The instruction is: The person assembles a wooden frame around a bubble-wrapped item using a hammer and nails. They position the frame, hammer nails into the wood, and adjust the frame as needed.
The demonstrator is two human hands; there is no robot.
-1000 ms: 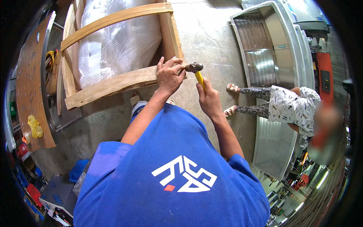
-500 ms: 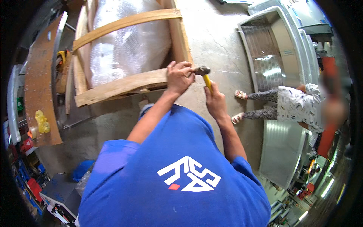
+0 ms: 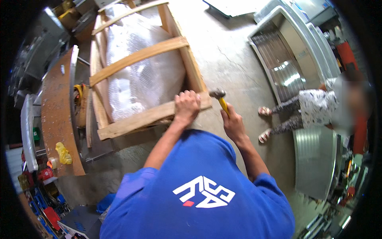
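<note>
A wooden crate (image 3: 194, 71) stands in front of me, with a bulky bubble-wrapped item (image 3: 139, 67) inside it. My left hand (image 3: 187, 106) is closed over the near plank (image 3: 137, 121) of the crate, close to its right end, fingers curled over the far edge. In my right hand (image 3: 234, 124) is a hammer (image 3: 224, 105) with a yellow handle, gripped below the head. The dark metal head is just right of the plank's end, and I cannot tell whether it touches the wood.
At left stands a brown panel (image 3: 59, 115) with a yellow plastic bag (image 3: 63, 153) on it. A grey-framed open case (image 3: 274, 59) lies far right. Another person (image 3: 314, 105) in patterned clothes stands at right, beside a metal sheet panel (image 3: 314, 159).
My left hand has shifted left from the plank's end and now wraps over it. The hammer head has come away from the fingers, to the right. The whole view has shifted, showing more crate.
</note>
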